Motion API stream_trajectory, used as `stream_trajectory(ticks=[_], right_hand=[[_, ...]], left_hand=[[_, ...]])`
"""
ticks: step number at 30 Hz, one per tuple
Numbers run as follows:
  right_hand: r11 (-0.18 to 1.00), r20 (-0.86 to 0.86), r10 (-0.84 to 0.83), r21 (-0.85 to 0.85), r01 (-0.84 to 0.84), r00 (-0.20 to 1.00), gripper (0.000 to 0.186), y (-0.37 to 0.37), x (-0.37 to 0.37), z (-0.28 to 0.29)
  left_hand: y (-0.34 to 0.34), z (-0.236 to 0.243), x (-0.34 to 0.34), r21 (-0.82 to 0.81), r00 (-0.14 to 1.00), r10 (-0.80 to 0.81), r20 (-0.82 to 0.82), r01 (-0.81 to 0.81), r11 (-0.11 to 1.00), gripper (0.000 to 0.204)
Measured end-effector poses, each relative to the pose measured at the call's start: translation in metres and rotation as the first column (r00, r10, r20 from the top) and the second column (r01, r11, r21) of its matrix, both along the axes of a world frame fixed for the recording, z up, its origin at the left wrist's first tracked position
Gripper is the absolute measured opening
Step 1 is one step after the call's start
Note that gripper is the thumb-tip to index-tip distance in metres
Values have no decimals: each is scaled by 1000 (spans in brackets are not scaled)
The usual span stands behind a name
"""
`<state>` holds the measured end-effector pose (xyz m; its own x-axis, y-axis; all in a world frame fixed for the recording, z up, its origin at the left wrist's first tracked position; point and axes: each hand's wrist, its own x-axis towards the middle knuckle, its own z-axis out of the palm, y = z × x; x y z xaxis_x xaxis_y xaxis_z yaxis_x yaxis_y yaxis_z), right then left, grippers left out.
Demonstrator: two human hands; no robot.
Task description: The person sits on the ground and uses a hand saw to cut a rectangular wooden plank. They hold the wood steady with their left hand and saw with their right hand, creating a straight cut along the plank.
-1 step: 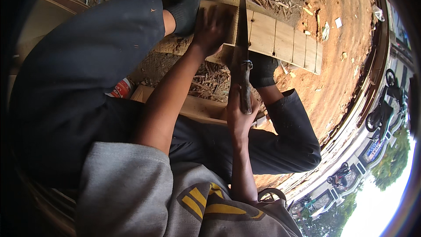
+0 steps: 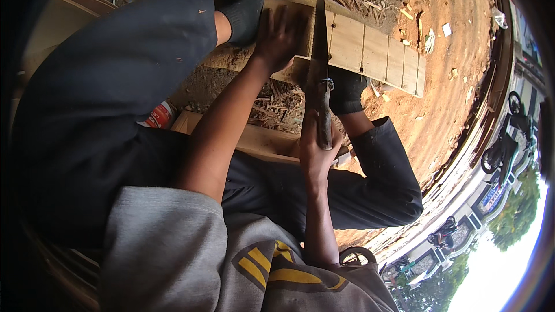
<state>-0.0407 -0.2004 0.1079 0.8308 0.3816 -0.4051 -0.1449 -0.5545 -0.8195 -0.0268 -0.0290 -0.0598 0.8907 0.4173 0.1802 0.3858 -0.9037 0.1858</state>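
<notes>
My right hand (image 2: 315, 149) is wrapped round the handle of a handsaw (image 2: 321, 40), whose long dark blade points away from me and crosses a pale wooden board (image 2: 374, 52). Several dark lines run across the board to the right of the blade. Flat on the board, just left of the blade, lies my left hand (image 2: 278, 37), fingers apart and partly in shadow. My left foot (image 2: 243, 14), in a dark sock, is beside that hand. The right foot (image 2: 347, 92) is under the board's near edge. How deep the blade sits in the wood I cannot tell.
Wood scraps and shavings (image 2: 272, 101) litter the ground beneath the board. Another plank (image 2: 266, 141) lies nearer to me. A red and white container (image 2: 159, 117) is by my left thigh. Orange-brown earth (image 2: 445, 75) spreads at the right, with motorbikes (image 2: 500, 150) beyond.
</notes>
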Motion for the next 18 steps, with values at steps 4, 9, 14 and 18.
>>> stream_trajectory(ticks=[4,9,14,18], right_hand=[[997,-27,73,27,-72,997,23,36,29,-13],[995,-45,86,45,-84,995,19,25,20,-17],[998,45,64,-8,-64,997,19,19,5,-10],[997,68,74,6,-74,995,27,58,34,-21]], left_hand=[[5,5,-5,44,999,38,-7,-38,998,83],[2,2,-8,-15,993,64,97,-63,998,78],[-4,-8,0,-4,987,48,155,-48,999,77],[3,2,6,-30,993,71,93,-69,997,77]])
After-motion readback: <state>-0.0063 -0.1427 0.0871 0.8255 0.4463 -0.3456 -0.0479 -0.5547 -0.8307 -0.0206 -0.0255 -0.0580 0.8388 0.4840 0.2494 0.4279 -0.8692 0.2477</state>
